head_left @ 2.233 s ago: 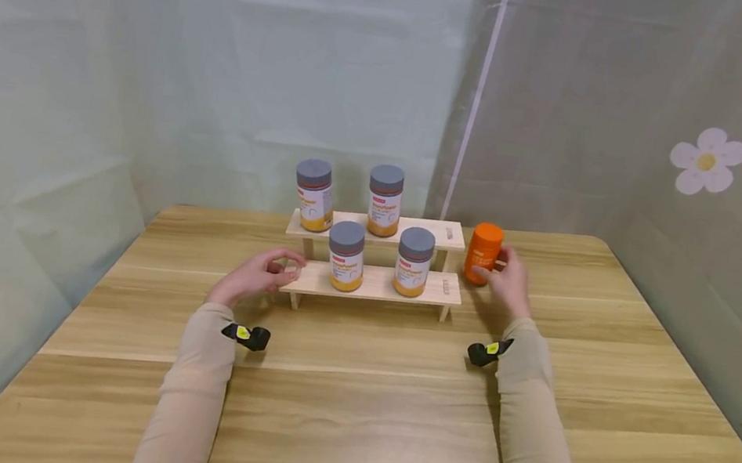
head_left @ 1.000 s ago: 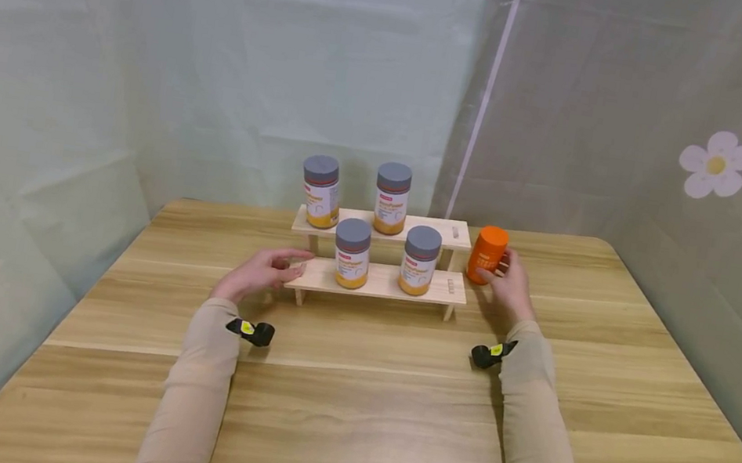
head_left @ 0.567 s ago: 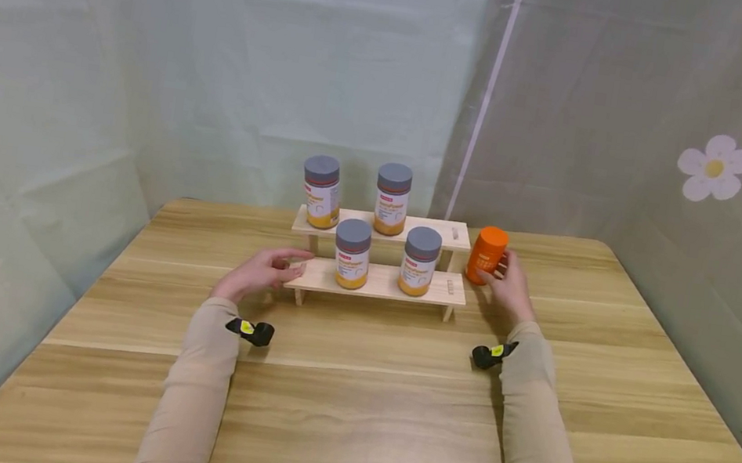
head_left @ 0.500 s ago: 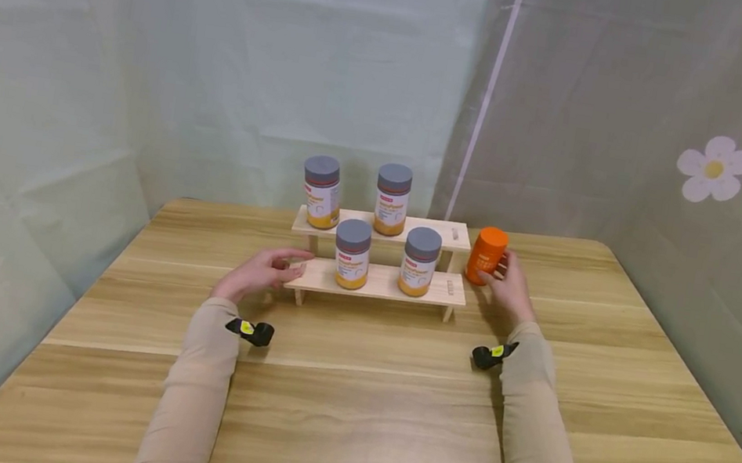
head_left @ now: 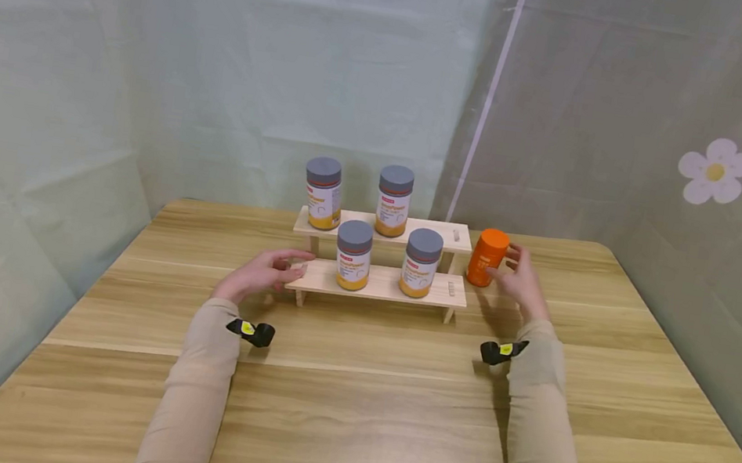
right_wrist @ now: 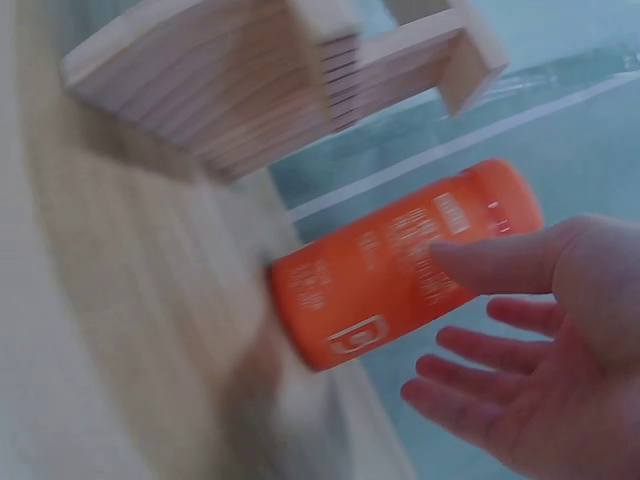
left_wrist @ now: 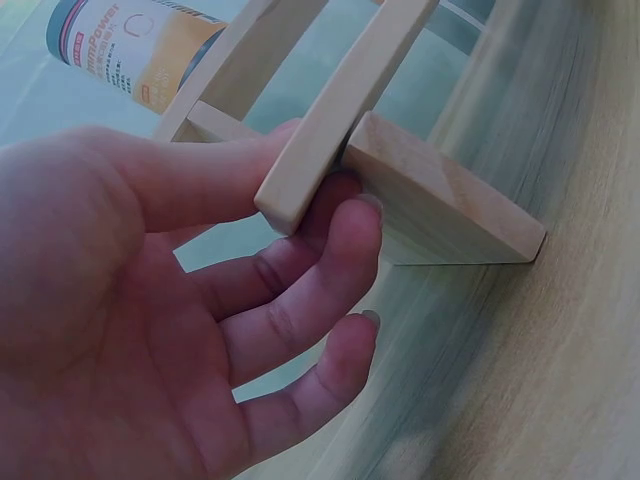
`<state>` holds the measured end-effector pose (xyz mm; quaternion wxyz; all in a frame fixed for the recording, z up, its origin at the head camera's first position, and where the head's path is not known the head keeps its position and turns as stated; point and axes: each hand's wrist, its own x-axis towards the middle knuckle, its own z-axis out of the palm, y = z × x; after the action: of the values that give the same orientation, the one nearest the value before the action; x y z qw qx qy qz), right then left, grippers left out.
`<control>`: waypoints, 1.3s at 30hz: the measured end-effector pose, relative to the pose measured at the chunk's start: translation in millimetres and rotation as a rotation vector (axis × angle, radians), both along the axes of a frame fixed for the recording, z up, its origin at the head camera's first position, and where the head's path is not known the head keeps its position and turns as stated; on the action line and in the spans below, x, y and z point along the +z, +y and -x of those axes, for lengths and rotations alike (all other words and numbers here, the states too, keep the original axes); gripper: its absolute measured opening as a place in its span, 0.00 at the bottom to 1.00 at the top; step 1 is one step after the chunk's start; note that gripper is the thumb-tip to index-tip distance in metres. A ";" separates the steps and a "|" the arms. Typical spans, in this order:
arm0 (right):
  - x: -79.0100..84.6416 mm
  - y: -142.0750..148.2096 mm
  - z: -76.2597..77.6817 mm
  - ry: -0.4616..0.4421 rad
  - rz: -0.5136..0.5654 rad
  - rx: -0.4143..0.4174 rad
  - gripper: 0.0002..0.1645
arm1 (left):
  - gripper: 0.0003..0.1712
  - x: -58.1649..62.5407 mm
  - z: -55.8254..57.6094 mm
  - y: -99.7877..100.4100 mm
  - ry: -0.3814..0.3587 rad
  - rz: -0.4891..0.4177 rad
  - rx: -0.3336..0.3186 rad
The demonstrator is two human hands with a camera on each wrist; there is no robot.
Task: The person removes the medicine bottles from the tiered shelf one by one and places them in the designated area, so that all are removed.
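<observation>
My left hand [head_left: 261, 273] pinches the flat wooden shelf [head_left: 381, 283]; my right hand [head_left: 526, 283] has loose, straight fingers [right_wrist: 495, 350] beside the round orange bottle [head_left: 485, 257], standing right of frame centre on the grainy desk [head_left: 352, 419].

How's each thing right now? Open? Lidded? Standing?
Orange bottle: upright, lidded.
Front left jar: upright, lidded.
Front right jar: upright, lidded.
Back left jar: upright, lidded.
Back right jar: upright, lidded.
Lower shelf: standing, left end held.
Upper shelf: standing.
Left grip: pinching lower shelf.
Right grip: open, by orange bottle.
</observation>
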<state>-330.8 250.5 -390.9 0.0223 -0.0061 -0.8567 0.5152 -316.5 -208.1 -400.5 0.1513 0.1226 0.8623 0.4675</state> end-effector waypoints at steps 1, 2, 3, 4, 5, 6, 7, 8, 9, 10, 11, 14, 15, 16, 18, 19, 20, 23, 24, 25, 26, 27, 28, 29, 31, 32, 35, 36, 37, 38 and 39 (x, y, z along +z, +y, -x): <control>3.5 -0.3 -1.3 -0.001 -0.002 -0.005 0.45 | 0.28 -0.2 0.0 -0.6 -0.001 0.001 0.000; 7.2 -0.6 -2.9 -0.001 -0.011 -0.008 0.45 | 0.28 -0.2 -0.1 -1.0 -0.002 0.000 0.000; 11.0 -0.7 -4.2 0.002 -0.014 -0.011 0.45 | 0.28 0.1 -0.2 -1.4 -0.002 -0.002 -0.001; 15.0 -0.9 -5.6 0.005 -0.019 -0.017 0.44 | 0.28 0.4 -0.2 -1.7 -0.003 -0.005 -0.001; 19.1 -0.8 -7.1 0.007 -0.027 -0.024 0.43 | 0.28 0.6 -0.2 -1.9 -0.001 -0.009 -0.002; 23.3 -0.6 -8.7 0.009 -0.031 -0.030 0.43 | 0.28 0.5 0.0 -1.9 -0.001 -0.015 -0.003; 27.6 -0.7 -10.7 0.012 -0.038 -0.037 0.42 | 0.28 0.5 0.2 -2.0 0.001 -0.019 -0.005; 32.0 -0.8 -13.0 0.013 -0.040 -0.045 0.41 | 0.28 0.0 0.6 -2.1 0.000 -0.026 -0.008; 36.3 -0.9 -15.3 0.016 -0.040 -0.050 0.41 | 0.28 -0.5 0.9 -2.2 -0.001 -0.031 -0.010; 41.0 -0.8 -17.5 0.020 -0.044 -0.058 0.41 | 0.28 -1.3 1.2 -2.1 -0.004 -0.038 -0.012; 45.2 -0.9 -20.0 0.024 -0.049 -0.062 0.40 | 0.28 -2.0 1.5 -2.1 -0.009 -0.047 -0.010; 55.4 -2.8 -26.3 0.043 -0.064 -0.066 0.40 | 0.28 -3.6 2.0 -2.3 -0.024 -0.069 -0.007; 57.8 -3.7 -27.9 0.048 -0.071 -0.066 0.40 | 0.28 -4.0 2.0 -2.3 -0.027 -0.074 -0.006; 59.5 -4.7 -29.0 0.059 -0.077 -0.063 0.39 | 0.28 -4.5 2.2 -2.3 -0.031 -0.082 -0.005; 62.5 -8.0 -30.7 0.068 -0.082 -0.054 0.39 | 0.28 -4.7 2.3 -2.4 -0.034 -0.093 -0.005; 63.3 -10.3 -31.1 0.073 -0.081 -0.047 0.38 | 0.28 -5.1 2.5 -2.5 -0.037 -0.098 -0.007; 63.7 -12.7 -31.1 0.081 -0.078 -0.039 0.38 | 0.28 -5.5 2.8 -2.8 -0.037 -0.102 -0.009; 63.9 -22.1 -30.5 0.107 -0.055 -0.005 0.37 | 0.28 -6.1 2.9 -3.8 -0.042 -0.104 -0.004; 63.5 -25.4 -30.0 0.122 -0.049 0.005 0.37 | 0.29 -6.5 2.8 -4.1 -0.045 -0.105 -0.005; 62.5 -28.4 -29.5 0.138 -0.039 0.016 0.37 | 0.29 -6.9 2.8 -4.2 -0.048 -0.102 -0.001; 61.9 -31.5 -29.1 0.156 -0.029 0.025 0.36 | 0.28 -7.2 2.6 -4.4 -0.052 -0.101 0.001; 61.5 -34.8 -28.9 0.171 -0.018 0.034 0.35 | 0.28 -7.2 2.3 -4.3 -0.055 -0.101 0.003; 61.4 -38.3 -29.0 0.181 -0.009 0.041 0.34 | 0.28 -7.2 2.0 -4.3 -0.057 -0.103 0.004; 61.3 -41.6 -28.8 0.187 0.000 0.047 0.34 | 0.28 -7.0 1.7 -4.2 -0.060 -0.106 0.005; 62.3 -49.0 -29.3 0.191 0.043 0.071 0.32 | 0.28 -6.8 1.5 -4.4 -0.060 -0.109 0.005; 63.1 -52.6 -29.7 0.189 0.069 0.086 0.32 | 0.28 -6.8 1.4 -4.4 -0.061 -0.114 0.004; 65.6 -62.5 -31.4 0.175 0.154 0.132 0.32 | 0.28 -7.2 1.9 -4.5 -0.060 -0.118 0.000; 66.3 -65.4 -31.8 0.176 0.190 0.151 0.32 | 0.28 -7.2 1.9 -4.5 -0.059 -0.118 0.000; 66.7 -67.7 -32.2 0.179 0.214 0.165 0.31 | 0.28 -7.1 1.9 -4.4 -0.059 -0.117 0.001; 66.9 -69.6 -32.3 0.182 0.234 0.175 0.31 | 0.27 -6.6 1.8 -4.0 -0.060 -0.120 0.004; 66.8 -71.2 -32.4 0.183 0.249 0.181 0.30 | 0.28 -6.4 1.5 -3.7 -0.056 -0.116 0.000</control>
<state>-298.4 179.4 -324.1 0.0528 0.1153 -0.7776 0.6158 -318.0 -211.7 -406.9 0.1681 0.1181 0.8292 0.5198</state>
